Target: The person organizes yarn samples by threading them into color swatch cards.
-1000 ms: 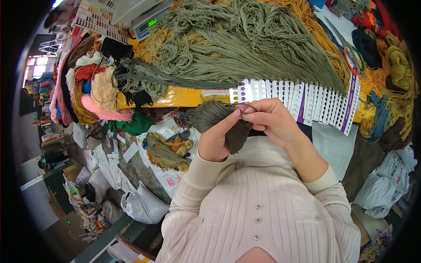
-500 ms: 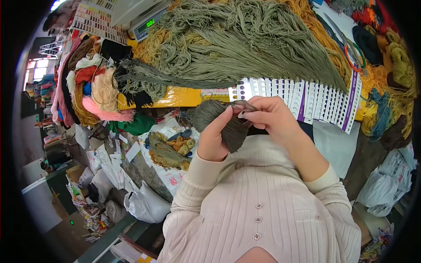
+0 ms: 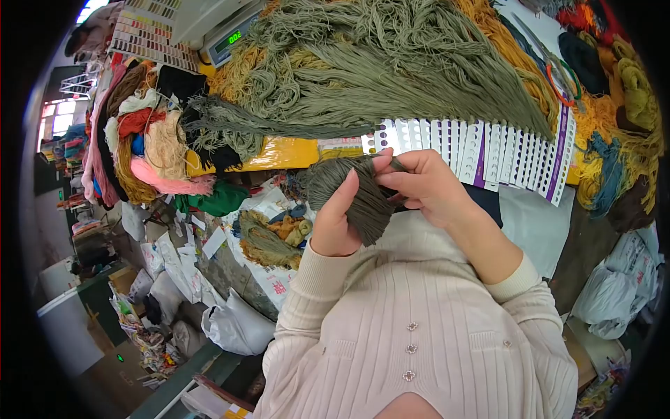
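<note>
A folded bundle of dark olive-green thread [image 3: 349, 195] is in my hands, above my lap at the table's near edge. My left hand [image 3: 333, 222] wraps round the bundle, its thumb lying up along the strands. At the bundle's upper right end, my right hand [image 3: 427, 183] closes thumb and fingers on a thin twist of the same thread. Part of the bundle's right side is hidden behind the right fingers. Just beyond lie a large heap of loose green thread [image 3: 412, 77] and a row of white punched cards [image 3: 453, 143] with strands at their holes.
A scale [image 3: 230, 42] with a green display stands at the upper left, near a colour sample chart [image 3: 153, 31]. Scissors [image 3: 551, 66] lie at the upper right. Mixed yarn skeins [image 3: 164, 140] are piled on the left. A white sack [image 3: 237, 325] sits on the floor.
My left thumb has shifted up and back along the bundle, and more of the bundle shows. The right hand has moved slightly left, still pinching thread at the end.
</note>
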Motion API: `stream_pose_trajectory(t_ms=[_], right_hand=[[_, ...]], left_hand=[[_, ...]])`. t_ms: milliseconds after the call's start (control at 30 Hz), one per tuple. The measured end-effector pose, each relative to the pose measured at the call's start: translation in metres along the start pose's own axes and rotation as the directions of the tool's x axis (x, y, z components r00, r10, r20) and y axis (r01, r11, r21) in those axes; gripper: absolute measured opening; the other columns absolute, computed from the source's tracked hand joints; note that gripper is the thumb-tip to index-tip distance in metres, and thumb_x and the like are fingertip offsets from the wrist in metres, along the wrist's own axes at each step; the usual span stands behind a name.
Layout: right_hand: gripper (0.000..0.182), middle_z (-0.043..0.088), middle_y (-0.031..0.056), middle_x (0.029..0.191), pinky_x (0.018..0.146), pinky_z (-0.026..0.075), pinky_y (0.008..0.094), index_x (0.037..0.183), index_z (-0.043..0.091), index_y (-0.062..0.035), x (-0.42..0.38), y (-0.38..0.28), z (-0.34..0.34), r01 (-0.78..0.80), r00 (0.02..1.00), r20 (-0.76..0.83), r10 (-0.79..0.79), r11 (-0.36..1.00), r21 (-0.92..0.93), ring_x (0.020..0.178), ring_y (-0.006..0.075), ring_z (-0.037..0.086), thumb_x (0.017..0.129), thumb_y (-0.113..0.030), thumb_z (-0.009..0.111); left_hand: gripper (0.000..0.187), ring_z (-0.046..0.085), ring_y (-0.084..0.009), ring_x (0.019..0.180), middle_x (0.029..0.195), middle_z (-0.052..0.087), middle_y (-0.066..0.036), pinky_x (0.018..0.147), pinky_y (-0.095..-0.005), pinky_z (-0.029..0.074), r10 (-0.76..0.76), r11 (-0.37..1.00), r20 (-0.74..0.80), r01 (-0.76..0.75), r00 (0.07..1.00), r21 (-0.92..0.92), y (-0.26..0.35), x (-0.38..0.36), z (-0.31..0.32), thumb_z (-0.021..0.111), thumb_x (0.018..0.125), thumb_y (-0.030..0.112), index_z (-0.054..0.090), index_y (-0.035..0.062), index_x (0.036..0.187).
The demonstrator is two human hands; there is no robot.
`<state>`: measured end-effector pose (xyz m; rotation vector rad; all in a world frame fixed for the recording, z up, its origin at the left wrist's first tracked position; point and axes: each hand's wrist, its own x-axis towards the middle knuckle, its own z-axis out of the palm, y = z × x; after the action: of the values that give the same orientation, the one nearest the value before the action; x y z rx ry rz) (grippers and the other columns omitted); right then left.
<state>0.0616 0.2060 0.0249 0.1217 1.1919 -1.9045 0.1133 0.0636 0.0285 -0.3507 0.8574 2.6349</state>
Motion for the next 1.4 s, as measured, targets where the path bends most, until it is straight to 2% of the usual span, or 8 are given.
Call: stream_pose_trajectory(t_ms=[200,400,500,600,767,1000,1200,1400], right_hand=[[0.007,0.056,0.0007,0.071,0.047,0.035,0.0144,0.079,0.057,-0.0033,0.000,0.008,-0.013,0.089,0.989,0.087,-0.118,0.955,0.282,0.056,0.0037,0.047,0.075,-0.008,0.054],[0.008,0.054,0.0003,0.067,0.046,0.036,0.0157,0.080,0.055,-0.0031,-0.001,0.015,-0.024,-0.046,0.977,0.208,-0.049,0.902,0.429,0.051,0.0041,0.045,0.075,-0.009,0.054],[0.010,0.054,0.0007,0.067,0.045,0.037,0.0165,0.080,0.056,-0.0017,-0.003,0.008,-0.011,-0.007,1.000,0.027,0.003,0.987,0.158,0.051,0.0042,0.046,0.075,-0.010,0.055],[0.012,0.055,0.0015,0.068,0.044,0.037,0.0165,0.081,0.058,-0.0004,-0.006,0.000,0.004,-0.003,1.000,-0.016,0.004,0.997,0.074,0.054,0.0044,0.048,0.074,-0.010,0.056],[0.009,0.055,0.0010,0.067,0.044,0.036,0.0167,0.079,0.058,-0.0006,-0.007,0.000,-0.002,0.027,0.997,0.063,-0.038,0.986,0.165,0.054,0.0046,0.048,0.073,-0.007,0.056],[0.007,0.050,-0.0019,0.061,0.040,0.026,0.0158,0.074,0.058,-0.0019,-0.007,0.003,0.003,0.027,1.000,0.011,-0.029,0.996,0.089,0.046,0.0017,0.037,0.073,-0.008,0.056],[0.010,0.052,-0.0026,0.063,0.038,0.022,0.0148,0.080,0.058,-0.0022,-0.010,0.000,-0.001,-0.018,0.994,0.105,-0.011,0.960,0.280,0.043,-0.0006,0.033,0.072,-0.009,0.055],[0.012,0.052,-0.0032,0.062,0.037,0.022,0.0156,0.081,0.059,-0.0017,-0.007,0.005,-0.006,0.039,0.996,0.073,-0.046,0.995,0.096,0.043,-0.0009,0.033,0.073,-0.009,0.056]], left_hand=[[0.041,0.039,-0.0221,0.110,0.121,0.039,-0.011,0.092,-0.0411,0.032,0.013,0.999,-0.007,-0.013,1.000,-0.035,0.001,-0.002,-0.004,0.028,0.089,0.027,0.038,-0.0022,0.116],[0.042,0.038,-0.0219,0.111,0.123,0.037,-0.011,0.093,-0.0402,0.031,0.001,0.995,-0.022,-0.003,1.000,-0.101,0.001,-0.005,-0.002,0.029,0.089,0.027,0.038,-0.0030,0.116],[0.043,0.038,-0.0220,0.111,0.125,0.034,-0.011,0.094,-0.0388,0.030,0.008,1.000,0.023,-0.008,1.000,-0.022,0.000,-0.007,0.001,0.029,0.088,0.027,0.037,-0.0036,0.117],[0.043,0.037,-0.0220,0.112,0.127,0.032,-0.011,0.094,-0.0378,0.029,0.029,0.997,0.061,-0.033,0.998,0.076,-0.001,-0.007,0.006,0.030,0.088,0.026,0.035,-0.0039,0.118],[0.042,0.035,-0.0221,0.114,0.128,0.030,-0.011,0.095,-0.0365,0.028,0.035,0.998,0.068,-0.031,0.997,-0.058,0.002,-0.009,0.006,0.031,0.088,0.024,0.034,-0.0045,0.120],[0.043,0.035,-0.0220,0.113,0.128,0.030,-0.011,0.095,-0.0373,0.029,0.027,0.998,0.079,-0.032,0.996,0.057,0.000,-0.009,0.007,0.032,0.088,0.025,0.033,-0.0045,0.120],[0.044,0.034,-0.0199,0.114,0.125,0.033,-0.010,0.093,-0.0379,0.031,0.020,0.999,0.066,-0.018,0.998,-0.030,0.003,-0.012,0.005,0.034,0.087,0.028,0.035,-0.0018,0.119],[0.045,0.038,-0.0193,0.110,0.119,0.039,-0.010,0.092,-0.0366,0.031,-0.003,1.000,0.096,0.005,0.995,-0.021,0.001,-0.010,0.003,0.035,0.087,0.028,0.034,-0.0018,0.120]])
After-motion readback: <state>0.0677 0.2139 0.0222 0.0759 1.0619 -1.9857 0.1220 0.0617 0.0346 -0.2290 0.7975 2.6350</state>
